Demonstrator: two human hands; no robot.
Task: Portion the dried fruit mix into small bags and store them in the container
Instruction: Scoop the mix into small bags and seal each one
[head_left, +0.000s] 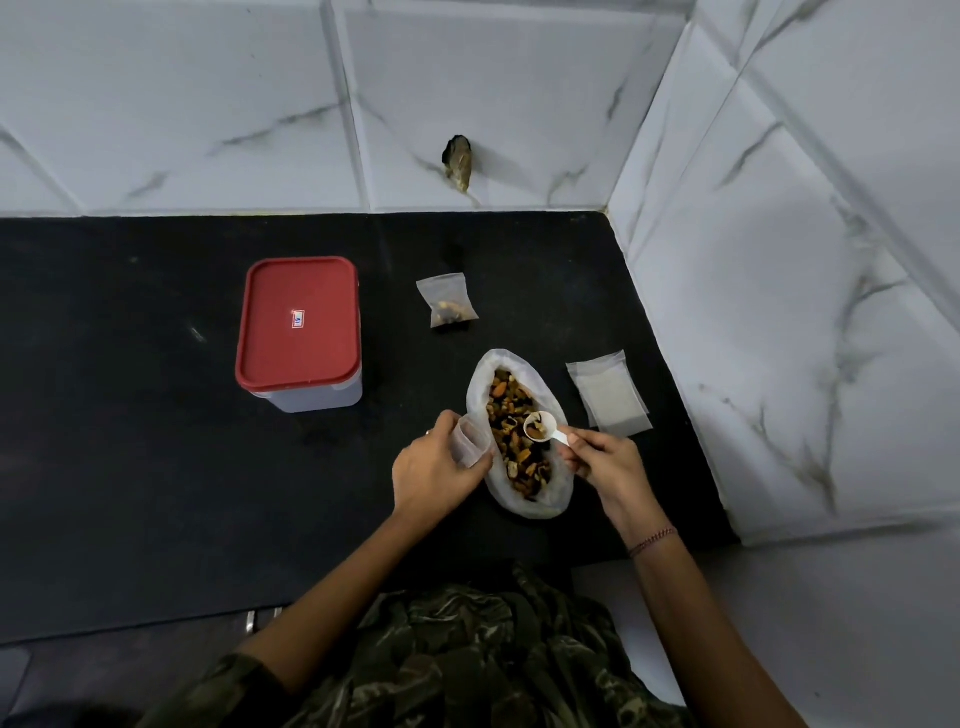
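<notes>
The dried fruit mix (514, 441) is held in a large open plastic bag (556, 501) that lies on the black surface (130, 467), toward its right edge and close to its front edge. A small white scoop (541, 426), loaded with a few pieces, is pinched by its handle in the right hand (602, 460) just above the mix. A small empty bag (470, 439) is gripped in the curled fingers of the left hand (434, 475), touching the left side of the large bag. A small filled bag (448, 300) is laid farther back on the surface, near the rear edge. A stack of flat empty bags (609, 399) is placed beside the right edge. A clear container (322, 397) with a red lid (298, 322) closed on it is set well to the left of the large bag.
</notes>
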